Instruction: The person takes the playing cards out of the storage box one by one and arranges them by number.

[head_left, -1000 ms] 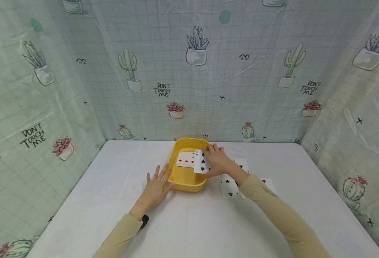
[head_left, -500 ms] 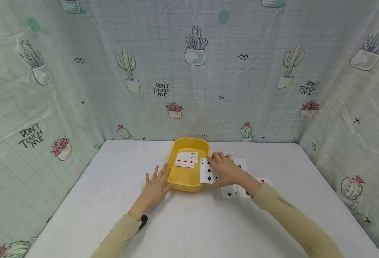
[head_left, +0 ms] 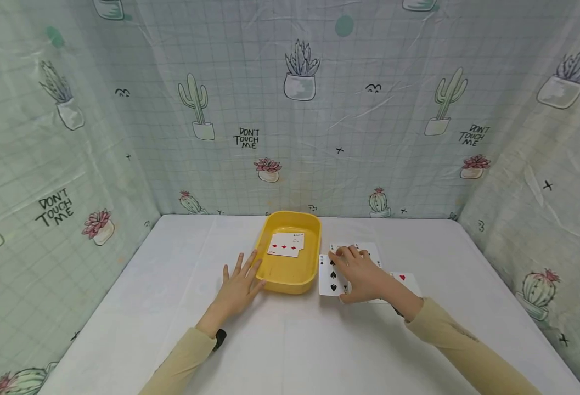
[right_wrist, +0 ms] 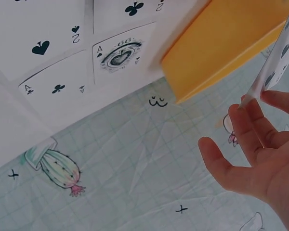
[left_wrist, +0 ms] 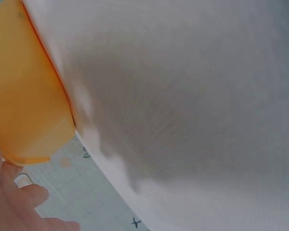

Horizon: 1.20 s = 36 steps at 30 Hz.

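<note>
A yellow tray (head_left: 290, 277) stands on the white table and holds a few face-up cards (head_left: 286, 244), the top one with red diamonds. My left hand (head_left: 242, 277) lies flat on the table, fingers straight, touching the tray's front left corner (left_wrist: 24, 96). My right hand (head_left: 350, 270) pinches a three of spades card (head_left: 331, 274) just right of the tray, low over face-up cards spread on the table. In the right wrist view the fingertips (right_wrist: 260, 103) hold that card's edge (right_wrist: 279, 55) beside the tray (right_wrist: 221, 43).
Face-up cards lie right of the tray: an ace of spades (right_wrist: 120, 55), a two of spades (right_wrist: 43, 45), an ace of clubs (right_wrist: 53, 89), a heart card (head_left: 404, 278). Cactus-print cloth walls (head_left: 290, 109) close in the back and both sides.
My right hand has carried the spade card from over the tray to the right and down, past the rim, over the table cards. The left hand has stayed put.
</note>
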### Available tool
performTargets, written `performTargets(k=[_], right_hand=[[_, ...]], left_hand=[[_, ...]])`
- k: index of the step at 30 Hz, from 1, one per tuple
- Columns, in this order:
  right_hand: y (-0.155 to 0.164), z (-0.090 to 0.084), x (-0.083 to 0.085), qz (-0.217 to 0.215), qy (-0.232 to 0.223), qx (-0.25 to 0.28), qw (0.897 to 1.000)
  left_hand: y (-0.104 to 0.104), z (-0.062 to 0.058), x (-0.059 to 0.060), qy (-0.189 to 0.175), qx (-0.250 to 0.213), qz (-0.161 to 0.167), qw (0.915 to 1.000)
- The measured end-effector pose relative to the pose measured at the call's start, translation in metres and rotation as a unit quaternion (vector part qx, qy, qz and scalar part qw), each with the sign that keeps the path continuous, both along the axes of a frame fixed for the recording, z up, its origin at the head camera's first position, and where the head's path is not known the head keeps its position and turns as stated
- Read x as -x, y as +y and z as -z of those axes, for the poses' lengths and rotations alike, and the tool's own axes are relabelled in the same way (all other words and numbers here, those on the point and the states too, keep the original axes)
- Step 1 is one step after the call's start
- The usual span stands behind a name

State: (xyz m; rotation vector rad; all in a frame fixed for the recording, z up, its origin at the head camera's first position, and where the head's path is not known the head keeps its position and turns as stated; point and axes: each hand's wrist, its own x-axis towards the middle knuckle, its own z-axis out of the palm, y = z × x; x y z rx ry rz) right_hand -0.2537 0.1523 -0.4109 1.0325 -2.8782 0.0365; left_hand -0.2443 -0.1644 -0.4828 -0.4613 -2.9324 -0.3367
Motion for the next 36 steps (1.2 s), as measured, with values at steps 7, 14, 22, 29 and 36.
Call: performTargets(k=[7, 14, 22, 29, 36], right_hand=[[0.014, 0.008, -0.015, -0.004, 0.017, -0.006, 1.000], [0.028, 0.018, -0.030, -0.007, 0.034, -0.019, 0.999], [0.038, 0.032, -0.045, 0.008, 0.009, -0.028, 1.000], [0.042, 0.046, -0.057, -0.010, -0.017, -0.037, 0.999], [0.046, 0.056, -0.063, -0.005, -0.034, -0.046, 0.998]], left_hand=[[0.001, -0.001, -0.001, 0.000, -0.005, -0.002, 1.0000], [0.002, -0.002, -0.001, -0.002, -0.009, 0.001, 1.0000], [0.002, -0.002, -0.001, -0.004, -0.007, -0.001, 1.0000], [0.002, -0.003, -0.001, -0.003, 0.003, -0.003, 1.0000], [0.002, -0.004, -0.001, -0.012, -0.004, -0.003, 0.9999]])
